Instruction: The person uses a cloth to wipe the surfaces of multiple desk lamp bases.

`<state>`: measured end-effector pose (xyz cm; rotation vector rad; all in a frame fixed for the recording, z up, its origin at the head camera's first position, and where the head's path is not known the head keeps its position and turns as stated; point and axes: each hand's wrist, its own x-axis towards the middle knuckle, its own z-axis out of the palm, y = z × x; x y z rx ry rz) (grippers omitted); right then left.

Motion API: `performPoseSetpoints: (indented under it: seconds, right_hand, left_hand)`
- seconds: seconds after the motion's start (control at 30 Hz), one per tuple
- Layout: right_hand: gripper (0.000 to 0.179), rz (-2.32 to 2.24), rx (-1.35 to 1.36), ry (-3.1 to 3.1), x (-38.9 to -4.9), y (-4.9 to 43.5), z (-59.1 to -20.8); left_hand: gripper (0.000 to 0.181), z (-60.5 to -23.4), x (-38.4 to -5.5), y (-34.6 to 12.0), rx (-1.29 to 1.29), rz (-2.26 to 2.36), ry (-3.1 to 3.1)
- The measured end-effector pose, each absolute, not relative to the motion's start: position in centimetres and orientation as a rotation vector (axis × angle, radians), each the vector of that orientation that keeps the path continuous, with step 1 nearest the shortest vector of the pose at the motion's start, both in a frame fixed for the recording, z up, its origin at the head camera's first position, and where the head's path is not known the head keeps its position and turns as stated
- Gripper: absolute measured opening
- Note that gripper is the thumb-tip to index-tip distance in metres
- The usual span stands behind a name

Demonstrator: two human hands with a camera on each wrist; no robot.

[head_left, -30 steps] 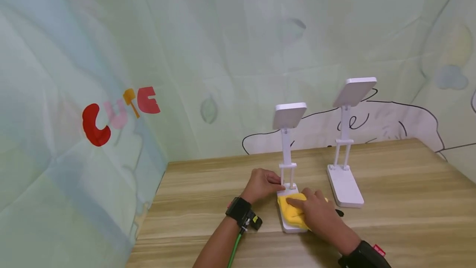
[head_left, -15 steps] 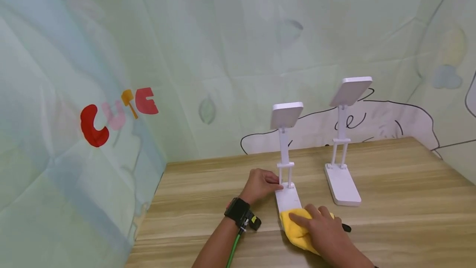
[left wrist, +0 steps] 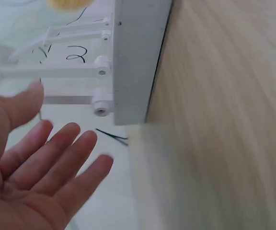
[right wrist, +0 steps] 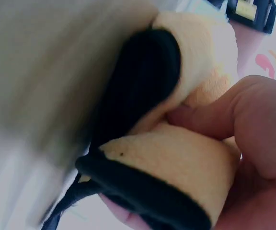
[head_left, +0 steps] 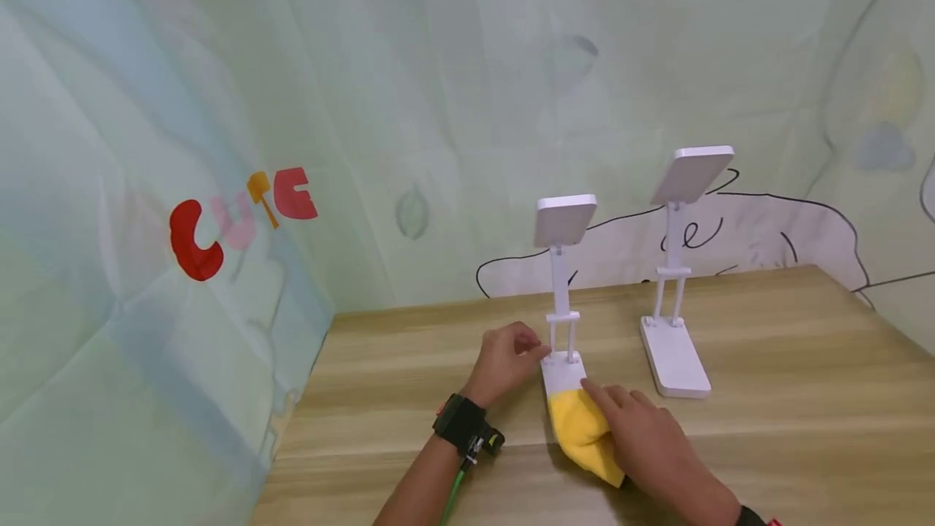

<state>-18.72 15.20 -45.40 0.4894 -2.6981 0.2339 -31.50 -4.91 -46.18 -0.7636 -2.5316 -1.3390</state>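
Observation:
A white desk lamp (head_left: 566, 222) with a flat head stands on the table, its base (head_left: 563, 372) partly covered by a yellow cloth (head_left: 580, 428). My right hand (head_left: 653, 437) grips the cloth over the front of the base. In the right wrist view the thumb presses into the folded cloth (right wrist: 181, 153), which has a dark edging. My left hand (head_left: 507, 360) is at the rear left of the base, thumb tip right by the hinge. Its fingers (left wrist: 71, 163) are spread and relaxed beside the lamp's rods (left wrist: 56, 72) in the left wrist view, holding nothing.
A second white lamp (head_left: 675, 355) stands to the right, slightly farther back. The wooden table (head_left: 409, 396) ends at a printed cloth backdrop (head_left: 438, 144) behind and at the left. A green cable (head_left: 453, 497) runs along my left forearm.
My right hand first drew the yellow cloth toward the front of the base, then shifted slightly; its index finger now extends up along the base. My left hand stays near the hinge.

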Motion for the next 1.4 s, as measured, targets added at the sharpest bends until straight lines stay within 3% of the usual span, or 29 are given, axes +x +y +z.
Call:
performPoseSetpoints:
  seconds: [0.23,0.53,0.8,1.1,1.3,1.4]
  right_hand:
    - [0.049,0.329,0.582,-2.555,-20.6,16.1,-43.1]
    - [0.042,0.496,0.755,-2.559,-20.9,14.7,-41.2]
    - [0.037,0.591,0.853,-2.635,-21.3,14.2,-41.6]
    - [0.051,0.74,0.736,-2.75,-23.8,15.1,-42.7]
    - [0.037,0.876,0.601,-2.736,-27.3,16.3,-43.7]
    - [0.039,0.92,0.652,-2.754,-29.1,16.4,-44.7]
  left_hand:
    - [0.027,-43.4,-27.4,-4.7,-1.098,-0.875,-2.346]
    - [0.086,-43.0,-24.8,-5.0,-1.237,-0.309,-2.337]
    - [0.064,-44.8,-25.1,-5.4,-1.249,-0.655,-2.327]
    - [0.076,-45.1,-25.9,-7.2,-1.057,-0.687,-2.382]
    - [0.082,-45.8,-26.3,-8.0,-0.84,-0.433,-2.348]
    - [0.079,-46.2,-25.9,-7.6,-0.811,-0.231,-2.396]
